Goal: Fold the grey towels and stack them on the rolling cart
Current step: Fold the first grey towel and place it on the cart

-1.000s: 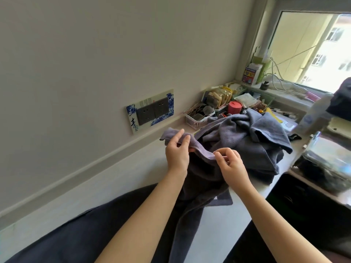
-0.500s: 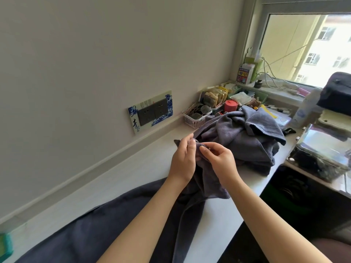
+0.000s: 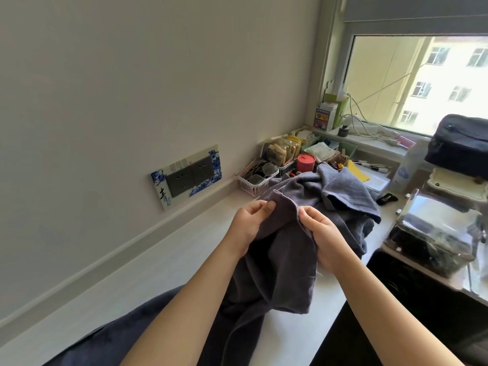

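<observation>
Towel (image 3: 280,249) hangs unfolded above the bench (image 3: 158,262), left hand (image 3: 247,223) and right hand (image 3: 320,233) pinching its hem, the heap (image 3: 343,196) behind untouched, so folding has barely begun.

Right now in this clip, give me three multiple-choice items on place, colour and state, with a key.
1. Where is the socket plate?
A. on the wall left of the towel
B. on the window sill
C. on the counter

2. What colour is the round tub behind the towel pile?
A. green
B. red
C. white

3. How is the grey towel held?
A. lying flat and folded
B. one hand only
C. edge pinched by left hand and right hand

Key: A, plate sits on the wall; B, tub is red; C, both hands pinch the hem.
</observation>
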